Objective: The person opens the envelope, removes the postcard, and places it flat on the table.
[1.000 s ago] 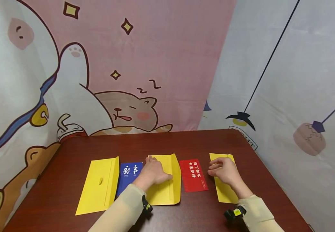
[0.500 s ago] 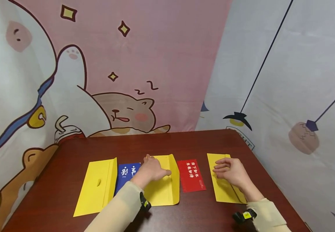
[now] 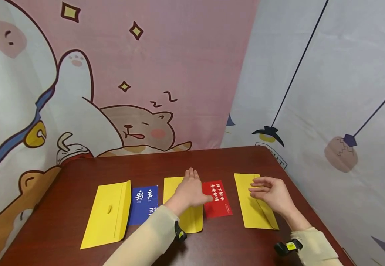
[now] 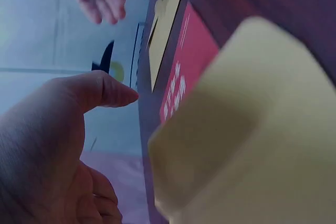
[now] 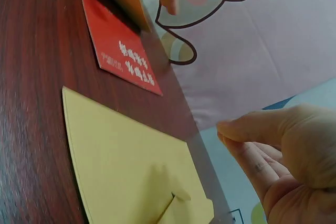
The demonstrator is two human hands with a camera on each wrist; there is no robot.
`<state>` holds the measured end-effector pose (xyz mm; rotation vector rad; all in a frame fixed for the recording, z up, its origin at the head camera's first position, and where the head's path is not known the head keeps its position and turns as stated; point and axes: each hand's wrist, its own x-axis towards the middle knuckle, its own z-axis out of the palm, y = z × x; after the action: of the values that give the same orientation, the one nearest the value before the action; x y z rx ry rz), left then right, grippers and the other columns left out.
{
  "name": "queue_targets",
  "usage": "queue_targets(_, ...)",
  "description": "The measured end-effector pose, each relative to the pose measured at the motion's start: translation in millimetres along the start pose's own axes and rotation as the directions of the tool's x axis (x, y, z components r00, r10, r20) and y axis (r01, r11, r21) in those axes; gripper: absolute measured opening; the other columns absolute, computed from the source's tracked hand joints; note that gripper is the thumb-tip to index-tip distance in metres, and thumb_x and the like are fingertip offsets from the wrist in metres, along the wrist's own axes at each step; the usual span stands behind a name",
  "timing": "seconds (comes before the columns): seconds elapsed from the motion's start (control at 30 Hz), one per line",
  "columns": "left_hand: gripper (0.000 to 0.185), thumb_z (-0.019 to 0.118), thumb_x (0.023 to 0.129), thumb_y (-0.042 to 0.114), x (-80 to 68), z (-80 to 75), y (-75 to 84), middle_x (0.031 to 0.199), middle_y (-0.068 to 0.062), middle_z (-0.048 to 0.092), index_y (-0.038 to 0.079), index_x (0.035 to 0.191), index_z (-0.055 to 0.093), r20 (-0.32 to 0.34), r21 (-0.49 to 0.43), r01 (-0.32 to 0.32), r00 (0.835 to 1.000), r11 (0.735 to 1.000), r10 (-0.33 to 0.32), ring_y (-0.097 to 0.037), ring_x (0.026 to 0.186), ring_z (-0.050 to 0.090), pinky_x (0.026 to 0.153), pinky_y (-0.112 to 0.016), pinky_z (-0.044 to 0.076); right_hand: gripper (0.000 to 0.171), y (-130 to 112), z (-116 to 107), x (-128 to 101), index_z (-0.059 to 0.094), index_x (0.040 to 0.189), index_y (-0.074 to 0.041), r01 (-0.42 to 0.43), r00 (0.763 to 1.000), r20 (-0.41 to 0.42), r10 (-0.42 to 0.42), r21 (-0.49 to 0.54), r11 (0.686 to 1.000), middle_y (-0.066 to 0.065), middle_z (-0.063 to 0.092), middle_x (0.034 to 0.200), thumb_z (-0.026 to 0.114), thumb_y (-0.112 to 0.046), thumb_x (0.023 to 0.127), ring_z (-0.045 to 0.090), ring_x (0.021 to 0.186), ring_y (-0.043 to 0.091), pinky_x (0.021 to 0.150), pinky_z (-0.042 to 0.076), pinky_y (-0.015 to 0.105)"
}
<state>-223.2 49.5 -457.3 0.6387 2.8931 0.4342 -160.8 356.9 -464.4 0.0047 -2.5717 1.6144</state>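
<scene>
The middle yellow envelope (image 3: 183, 207) lies flat on the bench (image 3: 232, 162), between the blue card (image 3: 144, 203) and the red card (image 3: 217, 197); your left hand (image 3: 190, 192) presses it with straight, relaxed fingers, thumb reaching onto the red card. You look to be closing this envelope; next, I judge, you must pick up a card cleanly. Your right hand (image 3: 272, 192) hovers loosely open over the right yellow envelope (image 3: 253, 203), holding nothing. Since a second ago, the middle envelope's flap has gone from open to folded, and your left hand has slid rightward.
</scene>
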Motion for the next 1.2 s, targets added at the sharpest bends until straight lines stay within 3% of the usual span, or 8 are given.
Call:
queue_targets(0.17, 0.11, 0.072, 0.089, 0.063, 9.5, 12.3, 30.7, 0.171, -0.024, 0.024, -0.005, 0.164, 0.029, 0.04, 0.07, -0.101, 0.994, 0.992, 0.098, -0.039, 0.158, 0.022, 0.121, -0.044, 0.035, 0.038, 5.3, -3.3, 1.7, 0.066, 0.126, 0.014, 0.081, 0.997, 0.007, -0.081, -0.085, 0.993, 0.032, 0.07, 0.12, 0.076, 0.012, 0.09, 0.076, 0.102, 0.037, 0.08, 0.062, 0.031)
queue_targets(0.3, 0.111, 0.071, 0.088, 0.068, 21.1, 23.5, 54.2, 0.173, -0.015, 0.023, 0.002, 0.166, 0.027, 0.078, 0.114, -0.141, 0.988, 0.983, 0.132, -0.031, 0.16, 0.021, 0.125, -0.041, 0.027, 0.032, 11.3, -6.5, 3.2, 0.069, 0.123, 0.011, 0.192, 0.981, 0.055, -0.184, -0.232, 0.953, 0.026, 0.073, 0.117, 0.073, 0.015, 0.091, 0.075, 0.105, 0.041, 0.083, 0.062, 0.039)
queue_targets(0.47, 0.121, 0.067, 0.082, 0.082, 34.3, 39.1, 75.5, 0.175, -0.005, 0.02, 0.011, 0.169, 0.023, 0.109, 0.215, -0.242, 0.969, 0.946, 0.223, -0.022, 0.161, 0.016, 0.127, -0.042, 0.019, 0.042, 19.0, -9.6, 4.9, 0.067, 0.134, 0.006, 0.28, 0.957, 0.197, -0.213, -0.431, 0.858, 0.02, 0.069, 0.132, 0.078, -0.008, 0.096, 0.065, 0.124, 0.042, 0.1, 0.052, 0.061)
queue_targets(0.57, 0.129, 0.06, 0.075, 0.093, 39.8, 46.6, 82.6, 0.176, -0.001, 0.016, 0.015, 0.171, 0.02, 0.117, 0.286, -0.295, 0.955, 0.911, 0.273, -0.019, 0.161, 0.012, 0.128, -0.043, 0.016, 0.06, 23.5, -11.0, 5.9, 0.06, 0.144, 0.004, 0.326, 0.935, 0.301, -0.187, -0.522, 0.789, 0.021, 0.061, 0.145, 0.081, -0.025, 0.096, 0.055, 0.136, 0.043, 0.11, 0.041, 0.067)
queue_targets(0.73, 0.138, 0.051, 0.069, 0.102, 48.4, 52.5, 88.9, 0.177, 0.002, 0.009, 0.017, 0.171, 0.014, 0.132, 0.335, -0.33, 0.944, 0.883, 0.303, -0.016, 0.162, 0.005, 0.128, -0.044, 0.012, 0.082, 27.1, -15.2, 6.0, 0.052, 0.152, 0.003, 0.403, 0.893, 0.422, -0.158, -0.594, 0.696, 0.024, 0.048, 0.157, 0.087, -0.034, 0.088, 0.041, 0.147, 0.046, 0.115, 0.021, 0.076)
queue_targets(1.0, 0.141, 0.043, 0.066, 0.106, 58.1, 55.9, 97.2, 0.177, 0.006, 0.005, 0.021, 0.172, 0.008, 0.227, 0.37, -0.331, 0.938, 0.868, 0.261, -0.014, 0.162, 0.0, 0.129, -0.045, 0.01, 0.101, 28.0, -20.5, 13.3, 0.047, 0.157, 0.001, 0.4, 0.867, 0.496, -0.053, -0.628, 0.668, 0.02, 0.044, 0.162, 0.088, -0.049, 0.08, 0.033, 0.151, 0.047, 0.114, 0.014, 0.081)
queue_targets(1.2, 0.137, 0.047, 0.067, 0.105, 59.6, 60.4, 98.7, 0.176, 0.007, 0.011, 0.023, 0.172, 0.014, 0.258, 0.35, -0.295, 0.943, 0.889, 0.212, -0.013, 0.161, 0.006, 0.129, -0.046, 0.01, 0.101, 23.6, -21.6, 15.5, 0.048, 0.156, 0.0, 0.376, 0.855, 0.519, 0.01, -0.633, 0.676, 0.018, 0.042, 0.164, 0.089, -0.05, 0.079, 0.03, 0.153, 0.048, 0.114, 0.009, 0.081)
